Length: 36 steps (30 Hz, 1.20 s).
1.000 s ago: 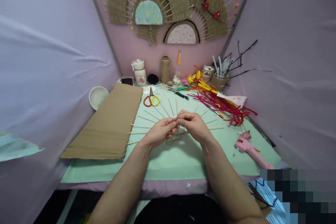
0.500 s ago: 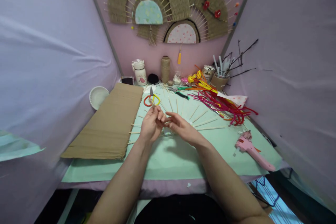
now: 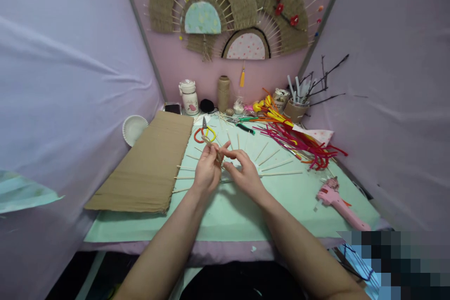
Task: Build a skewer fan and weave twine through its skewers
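My left hand (image 3: 207, 168) is closed, pinching a pale, thin looped strand (image 3: 206, 139) that pokes out above its fingertips; it looks like twine, but its kind is hard to make out. Close against it on the right is my right hand (image 3: 244, 171), its thumb and forefinger apart and the fingertips near the left fingers. Whether a strand runs between the two hands cannot be seen. Beneath both hands, thin wooden sticks (image 3: 277, 165) spread in a half-circle fan on the green tabletop (image 3: 225, 225). The hands hide most of the fan's centre.
Cardboard (image 3: 144, 168) lies left, partly under the stick ends. Scissors (image 3: 205, 132) rest beyond the hands. Pipe cleaners (image 3: 302, 145) pile up at the back right, with a pink glue gun (image 3: 339, 204) nearer. A twine spool (image 3: 223, 93) and a white bottle (image 3: 190, 98) stand behind.
My right hand has shifted slightly, its fingers more curled. A finger of my left hand now sticks out to the right. The view has moved a little.
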Each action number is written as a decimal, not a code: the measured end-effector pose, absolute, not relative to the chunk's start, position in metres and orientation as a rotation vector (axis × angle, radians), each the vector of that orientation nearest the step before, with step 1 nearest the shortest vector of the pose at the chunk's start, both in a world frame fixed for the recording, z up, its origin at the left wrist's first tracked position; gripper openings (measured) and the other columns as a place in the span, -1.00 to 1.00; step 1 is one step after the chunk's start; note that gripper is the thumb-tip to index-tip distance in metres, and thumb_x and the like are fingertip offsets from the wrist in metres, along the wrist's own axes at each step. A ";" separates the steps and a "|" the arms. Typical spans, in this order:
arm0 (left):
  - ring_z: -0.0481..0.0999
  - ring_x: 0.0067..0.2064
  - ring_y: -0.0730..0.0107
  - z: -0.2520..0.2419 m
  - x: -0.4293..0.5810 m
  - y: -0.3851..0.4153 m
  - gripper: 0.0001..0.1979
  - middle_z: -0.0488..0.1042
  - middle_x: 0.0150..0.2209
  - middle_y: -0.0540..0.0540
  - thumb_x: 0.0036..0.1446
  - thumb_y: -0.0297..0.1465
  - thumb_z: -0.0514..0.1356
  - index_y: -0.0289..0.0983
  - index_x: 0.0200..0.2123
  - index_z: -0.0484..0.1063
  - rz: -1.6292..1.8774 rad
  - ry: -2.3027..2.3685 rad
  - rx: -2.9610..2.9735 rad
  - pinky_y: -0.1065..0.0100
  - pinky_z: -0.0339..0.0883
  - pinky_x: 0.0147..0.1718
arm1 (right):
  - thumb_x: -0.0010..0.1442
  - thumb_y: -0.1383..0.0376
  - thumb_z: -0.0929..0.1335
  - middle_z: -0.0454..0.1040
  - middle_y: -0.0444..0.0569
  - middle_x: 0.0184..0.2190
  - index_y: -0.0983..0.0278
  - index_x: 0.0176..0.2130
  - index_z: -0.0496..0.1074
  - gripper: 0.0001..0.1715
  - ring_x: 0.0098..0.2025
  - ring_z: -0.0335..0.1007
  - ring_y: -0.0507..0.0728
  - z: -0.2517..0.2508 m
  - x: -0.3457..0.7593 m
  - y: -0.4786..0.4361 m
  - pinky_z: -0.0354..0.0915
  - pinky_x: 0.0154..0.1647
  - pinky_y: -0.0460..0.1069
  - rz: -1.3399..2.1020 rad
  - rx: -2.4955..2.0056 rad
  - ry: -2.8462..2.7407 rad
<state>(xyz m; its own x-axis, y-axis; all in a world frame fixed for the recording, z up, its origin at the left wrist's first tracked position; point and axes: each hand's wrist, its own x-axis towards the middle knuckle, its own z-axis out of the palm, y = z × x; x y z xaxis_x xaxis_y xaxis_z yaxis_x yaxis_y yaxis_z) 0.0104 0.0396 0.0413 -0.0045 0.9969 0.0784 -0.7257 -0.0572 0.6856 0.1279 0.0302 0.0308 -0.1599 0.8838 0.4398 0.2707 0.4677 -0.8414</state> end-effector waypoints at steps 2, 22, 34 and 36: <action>0.48 0.01 0.33 0.039 0.017 0.036 -0.82 0.50 -0.35 0.03 0.11 -0.31 0.25 -0.23 -0.39 0.29 1.468 0.531 0.657 0.29 0.25 -0.03 | 0.13 0.20 0.36 0.47 -0.01 -0.24 0.23 -0.17 0.46 -0.74 -0.16 0.33 0.15 0.032 0.126 0.030 0.21 -0.03 0.07 0.830 -1.007 -1.609; 0.19 -0.57 0.67 0.043 0.003 0.042 -0.78 0.35 -0.52 0.04 -0.01 -0.34 0.34 -0.33 -0.42 0.36 1.363 0.649 0.679 0.60 0.07 -0.61 | 0.03 0.17 0.40 0.40 -0.17 -0.50 0.27 -0.40 0.34 -0.77 -0.45 0.28 0.00 0.023 0.134 0.040 0.17 -0.38 -0.09 1.400 -0.942 -1.402; 0.12 -0.63 0.73 0.044 -0.013 0.053 -0.83 0.26 -0.57 0.10 0.06 -0.41 0.28 -0.32 -0.43 0.32 1.535 0.755 0.546 0.63 -0.03 -0.66 | 0.15 0.18 0.34 0.40 -0.12 -0.51 0.28 -0.41 0.45 -0.78 -0.44 0.23 0.04 0.044 0.156 0.037 0.17 -0.38 -0.07 0.790 -1.141 -1.597; 0.10 -0.64 0.74 0.043 -0.013 0.052 -0.81 0.27 -0.58 0.10 0.03 -0.39 0.30 -0.32 -0.43 0.33 1.438 0.779 0.587 0.63 -0.05 -0.67 | 0.16 0.18 0.33 0.43 -0.11 -0.48 0.28 -0.39 0.45 -0.78 -0.41 0.26 0.05 0.047 0.160 0.037 0.19 -0.34 -0.07 0.756 -1.113 -1.576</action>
